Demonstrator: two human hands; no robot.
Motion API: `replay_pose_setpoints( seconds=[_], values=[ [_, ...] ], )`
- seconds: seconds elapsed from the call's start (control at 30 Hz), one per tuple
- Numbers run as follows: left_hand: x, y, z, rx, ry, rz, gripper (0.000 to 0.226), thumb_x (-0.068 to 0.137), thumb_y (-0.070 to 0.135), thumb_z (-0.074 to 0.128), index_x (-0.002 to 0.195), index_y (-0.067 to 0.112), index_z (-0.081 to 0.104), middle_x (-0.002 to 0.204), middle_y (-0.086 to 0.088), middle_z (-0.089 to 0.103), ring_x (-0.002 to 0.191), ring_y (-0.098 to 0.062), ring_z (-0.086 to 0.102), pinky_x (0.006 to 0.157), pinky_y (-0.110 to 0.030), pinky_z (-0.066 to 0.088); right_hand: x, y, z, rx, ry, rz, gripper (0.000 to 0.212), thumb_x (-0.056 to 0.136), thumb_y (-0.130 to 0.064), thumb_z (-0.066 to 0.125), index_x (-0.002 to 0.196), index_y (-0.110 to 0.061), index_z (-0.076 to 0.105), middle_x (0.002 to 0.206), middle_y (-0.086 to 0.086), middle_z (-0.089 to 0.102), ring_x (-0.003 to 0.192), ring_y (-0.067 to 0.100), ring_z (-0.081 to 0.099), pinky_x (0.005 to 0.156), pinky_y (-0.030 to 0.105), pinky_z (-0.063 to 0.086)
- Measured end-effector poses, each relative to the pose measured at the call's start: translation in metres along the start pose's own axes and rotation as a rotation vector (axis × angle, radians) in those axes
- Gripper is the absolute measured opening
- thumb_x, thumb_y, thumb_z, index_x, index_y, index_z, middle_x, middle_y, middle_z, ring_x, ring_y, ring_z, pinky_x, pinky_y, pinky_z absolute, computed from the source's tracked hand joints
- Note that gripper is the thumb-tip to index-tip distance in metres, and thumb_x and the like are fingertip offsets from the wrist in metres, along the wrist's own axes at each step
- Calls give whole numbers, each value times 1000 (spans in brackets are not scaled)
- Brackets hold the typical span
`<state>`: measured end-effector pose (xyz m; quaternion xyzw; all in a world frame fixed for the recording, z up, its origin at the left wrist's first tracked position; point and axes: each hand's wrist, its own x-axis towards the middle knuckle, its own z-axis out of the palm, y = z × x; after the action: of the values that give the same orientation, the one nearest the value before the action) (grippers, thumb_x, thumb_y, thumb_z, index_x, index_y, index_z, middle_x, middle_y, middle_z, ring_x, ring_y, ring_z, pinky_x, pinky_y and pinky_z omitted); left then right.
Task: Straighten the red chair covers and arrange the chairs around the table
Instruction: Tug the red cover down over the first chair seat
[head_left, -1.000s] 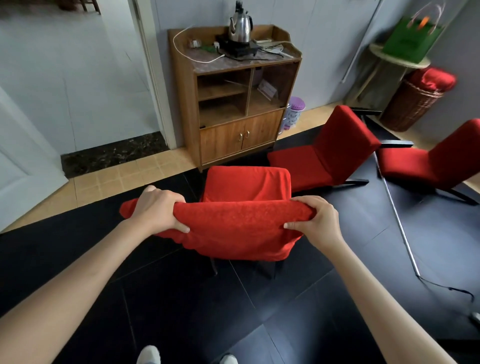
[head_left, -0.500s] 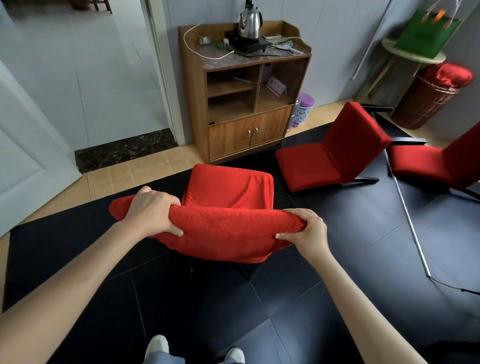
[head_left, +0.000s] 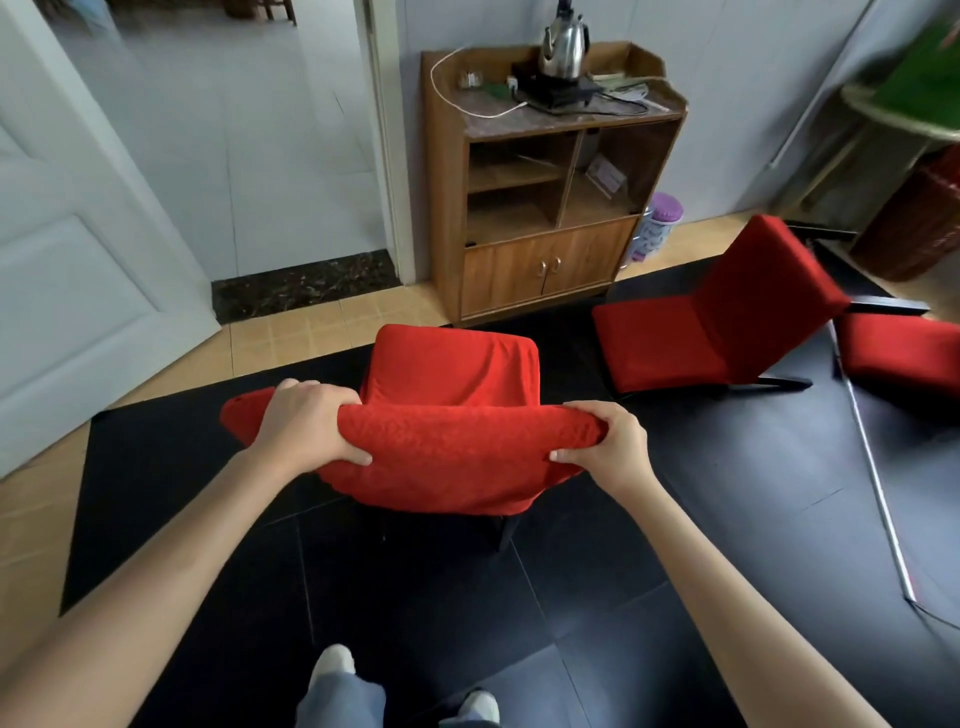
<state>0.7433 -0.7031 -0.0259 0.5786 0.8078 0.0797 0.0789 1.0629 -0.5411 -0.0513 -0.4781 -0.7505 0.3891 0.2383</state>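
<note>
A chair in a red cover (head_left: 452, 379) stands right in front of me on the black floor, its seat facing away. My left hand (head_left: 306, 421) grips the top of the covered backrest near its left end. My right hand (head_left: 605, 441) grips the same top edge at its right end. A second red-covered chair (head_left: 722, 312) lies tipped on the floor to the right. Part of a third red chair (head_left: 904, 353) shows at the right edge. No table for the chairs is plainly in view.
A wooden cabinet (head_left: 545, 208) with a kettle (head_left: 563, 39) on top stands against the far wall. An open white door (head_left: 78, 234) is at the left. A thin metal pole (head_left: 878, 493) lies on the floor at the right. A basket (head_left: 914, 223) stands far right.
The chair and both gripping hands now sit further left relative to the cabinet and the other chairs, and the view has swung. Both hands kept their grip on the backrest.
</note>
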Motion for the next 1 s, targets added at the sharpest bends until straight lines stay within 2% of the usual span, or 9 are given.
replay_pose_setpoints(
  seconds=[0.17,0.3,0.43,0.5,0.57,0.67,0.77,1.0],
  values=[
    [-3,1,3,-3,28,-16,50,49,60,84,86,34,65,81,16,64,83,-14,56,84,-37,38,1,4,1,-2,-11,-2,65,53,-16,93,111,-29,67,110,-11,56,102,5,50,77,7,35],
    [-2,3,1,42,-38,-21,59,50,65,80,99,38,62,92,16,62,92,-15,55,86,-38,37,-1,4,1,-3,-10,-2,73,53,-20,94,118,-29,63,113,-11,54,106,8,49,90,24,42],
    [2,3,-5,-12,-155,-31,70,55,73,73,117,46,53,108,17,58,105,-15,51,92,-40,34,-3,7,0,-10,4,49,101,50,-26,95,138,-27,46,124,-2,56,117,15,50,101,34,43],
    [7,5,-10,-155,-165,-40,77,58,71,73,126,45,49,116,16,57,112,-15,50,97,-43,34,-6,10,-3,10,12,102,118,47,-28,96,146,-30,33,133,3,53,124,19,48,102,34,41],
    [15,13,-15,-267,-155,-27,79,60,68,74,130,43,48,120,16,56,116,-15,49,101,-45,33,-10,15,-6,10,17,132,125,46,-28,97,149,-31,26,137,5,51,128,21,47,101,30,39],
    [30,33,-21,-317,-165,44,75,60,66,75,127,43,49,117,17,56,116,-14,50,103,-47,35,-15,19,-16,40,19,198,127,47,-20,97,151,-30,24,140,8,49,125,22,51,97,26,41],
    [49,59,-25,-316,-177,146,70,61,65,75,124,44,51,113,18,57,113,-14,51,102,-45,38,-19,23,-31,64,53,266,125,51,-15,95,151,-30,23,142,10,47,117,22,54,92,31,47],
    [95,146,-15,-294,-150,337,55,69,57,73,119,44,55,109,19,60,111,-13,55,95,-38,36,-21,46,-82,114,192,360,106,64,-14,89,150,-31,28,142,7,47,116,22,54,82,30,49]
  ],
)
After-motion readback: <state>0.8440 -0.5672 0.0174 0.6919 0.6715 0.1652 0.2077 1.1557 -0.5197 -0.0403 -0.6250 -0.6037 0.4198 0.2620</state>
